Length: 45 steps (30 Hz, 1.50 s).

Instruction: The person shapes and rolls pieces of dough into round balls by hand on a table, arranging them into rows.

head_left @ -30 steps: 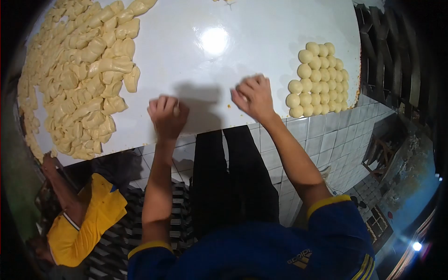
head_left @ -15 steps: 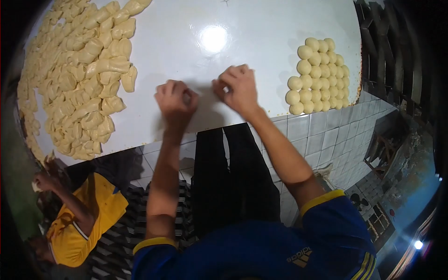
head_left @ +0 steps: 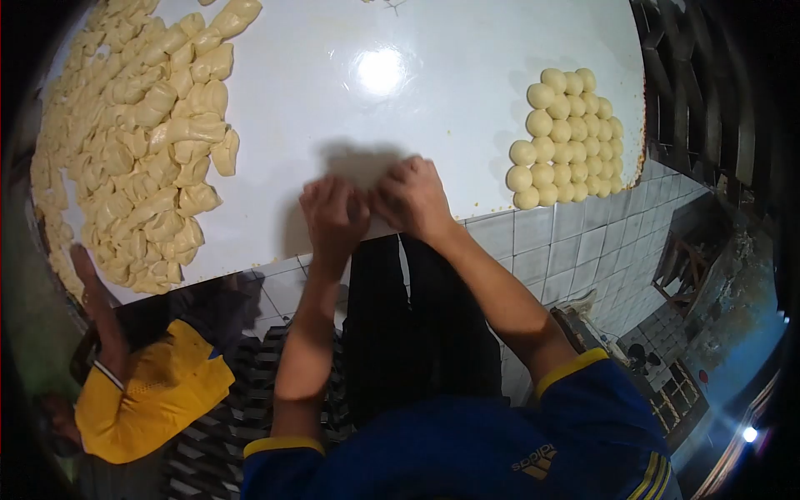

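Observation:
My left hand (head_left: pixel 335 212) and my right hand (head_left: pixel 411 198) are close together above the near edge of the white table (head_left: pixel 292 92). Both have their fingers curled inward, knuckles up. Whatever is inside them, if anything, is hidden by the fingers. A heap of pale cut dough pieces (head_left: pixel 158 158) covers the table's left side. Smooth round dough balls (head_left: pixel 562 153) stand in tight rows at the right end, to the right of my right hand.
A co-worker in a yellow shirt (head_left: pixel 158 396) is at lower left, one arm reaching to the heap's near corner. White tiles (head_left: pixel 575 242) run below the table edge. Dark slatted racks (head_left: pixel 692 92) stand at the right.
Both my hands have come closer together and moved toward the near table edge. The co-worker's arm has reached up to the table's left corner.

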Tool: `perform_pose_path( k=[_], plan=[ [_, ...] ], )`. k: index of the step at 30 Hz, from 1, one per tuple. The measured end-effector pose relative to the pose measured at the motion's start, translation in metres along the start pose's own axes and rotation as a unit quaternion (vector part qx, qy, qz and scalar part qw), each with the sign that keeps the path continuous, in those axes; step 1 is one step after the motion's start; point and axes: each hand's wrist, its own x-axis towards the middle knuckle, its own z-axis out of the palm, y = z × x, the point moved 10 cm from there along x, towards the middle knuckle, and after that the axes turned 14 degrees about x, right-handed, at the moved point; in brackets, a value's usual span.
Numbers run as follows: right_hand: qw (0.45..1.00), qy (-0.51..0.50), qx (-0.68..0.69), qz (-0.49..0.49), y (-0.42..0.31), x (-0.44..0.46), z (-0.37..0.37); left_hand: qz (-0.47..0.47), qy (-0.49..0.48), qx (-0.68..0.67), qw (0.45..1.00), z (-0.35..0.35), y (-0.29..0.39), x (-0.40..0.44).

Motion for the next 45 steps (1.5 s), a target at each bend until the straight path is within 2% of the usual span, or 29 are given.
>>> perform_pose_path(
  k=[1, 4, 7, 10, 11, 13, 14, 16, 18, 20, 23, 24, 25, 28, 32, 34, 38, 40, 41, 43, 45],
  plan=[
    [1.0, 0.003, 0.02, -0.007, -0.005, -0.013, -0.004, 0.019, 0.016, 0.02, 0.999, -0.003, 0.007, -0.018],
    [0.999, -0.032, -0.027, -0.035, 0.016, -0.028, -0.04, 0.036, -0.011, 0.003, 0.999, -0.011, -0.045, -0.045],
    [0.994, 0.017, -0.104, -0.042, 0.033, 0.014, -0.055, -0.005, 0.012, 0.079, 0.997, -0.015, -0.066, 0.002],
    [0.998, 0.029, -0.064, -0.002, 0.024, 0.03, -0.022, -0.028, -0.033, 0.05, 0.998, 0.006, -0.031, 0.028],
    [0.999, -0.006, -0.034, 0.009, 0.023, 0.019, -0.006, -0.027, -0.031, 0.049, 0.998, 0.006, -0.021, 0.025],
    [1.0, -0.023, -0.002, -0.014, 0.003, -0.011, -0.007, 0.024, -0.029, 0.04, 0.998, 0.003, 0.0, -0.015],
    [1.0, -0.021, -0.003, -0.014, 0.011, -0.018, -0.019, 0.033, 0.015, 0.024, 0.999, -0.009, -0.004, -0.031],
    [0.997, -0.071, -0.013, -0.042, 0.026, -0.038, -0.041, 0.024, -0.006, 0.022, 0.999, -0.021, -0.043, -0.035],
    [0.995, -0.02, -0.084, -0.042, 0.042, -0.009, -0.07, 0.016, -0.03, 0.021, 0.999, -0.018, -0.069, -0.025],
    [0.993, 0.009, -0.115, -0.035, 0.042, 0.018, -0.074, 0.0, 0.03, 0.131, 0.991, -0.02, -0.079, 0.013],
    [0.998, 0.048, -0.041, -0.002, 0.029, 0.039, -0.043, -0.008, 0.028, 0.07, 0.997, -0.01, -0.029, 0.045],
    [0.999, 0.026, -0.024, 0.0, 0.027, 0.027, -0.032, -0.003, -0.015, 0.045, 0.999, -0.002, -0.02, 0.037],
    [1.0, 0.004, -0.006, 0.005, 0.021, 0.013, -0.024, 0.002, -0.017, 0.044, 0.999, -0.003, -0.02, 0.022],
    [0.998, 0.025, 0.032, 0.04, 0.013, -0.009, -0.057, 0.036, -0.005, 0.047, 0.998, -0.02, -0.019, -0.008],
    [0.994, 0.014, -0.017, 0.111, 0.023, -0.033, -0.095, -0.031, -0.098, 0.038, 0.994, -0.044, -0.033, -0.018],
    [0.979, -0.034, 0.08, 0.187, 0.044, -0.044, -0.09, -0.057, -0.168, 0.009, 0.984, -0.045, -0.036, -0.013],
    [0.983, 0.008, 0.065, 0.174, 0.043, -0.033, -0.124, -0.03, -0.245, 0.004, 0.969, -0.05, -0.028, 0.01],
    [0.976, 0.045, -0.054, 0.208, 0.053, -0.029, -0.164, -0.039, -0.244, -0.011, 0.969, -0.05, -0.015, 0.029],
    [0.975, 0.052, -0.053, 0.212, 0.065, -0.029, -0.17, -0.055, -0.242, -0.028, 0.968, -0.049, -0.007, 0.039],
    [0.948, 0.203, -0.162, 0.183, 0.075, -0.036, -0.212, -0.029, -0.231, -0.066, 0.97, -0.038, 0.028, 0.069],
    [0.937, 0.203, -0.185, 0.216, 0.086, -0.04, -0.217, 0.002, -0.208, -0.131, 0.969, -0.024, 0.081, 0.104]
  ],
)
